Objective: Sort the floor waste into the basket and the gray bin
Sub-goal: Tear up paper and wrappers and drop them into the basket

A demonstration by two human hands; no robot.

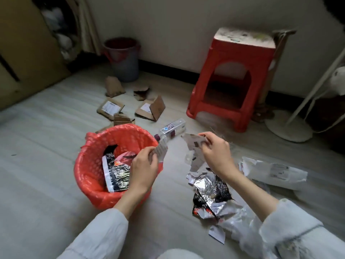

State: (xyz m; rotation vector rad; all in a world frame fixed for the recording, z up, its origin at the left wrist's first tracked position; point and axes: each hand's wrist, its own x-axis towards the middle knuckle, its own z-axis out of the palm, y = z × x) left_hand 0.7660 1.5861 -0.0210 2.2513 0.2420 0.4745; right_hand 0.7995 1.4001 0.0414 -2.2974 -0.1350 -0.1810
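Observation:
A red basket [93,165] lined with a red bag stands on the floor at centre left, with a black and silver wrapper [116,171] inside. My left hand [144,165] hovers over its right rim, shut on a small torn paper scrap [162,149]. To the right, my right hand [214,152] grips a larger torn paper piece [194,144]. Below it lies a pile of foil wrappers [212,193] and paper bits. The gray bin [123,58] with a red handle stands by the far wall.
Several cardboard pieces [130,101] lie between basket and bin. A clear plastic bottle [172,128] lies behind the basket. A white mailer bag [274,171] lies at right. A red stool [235,79] and a white fan base [287,126] stand at the back right.

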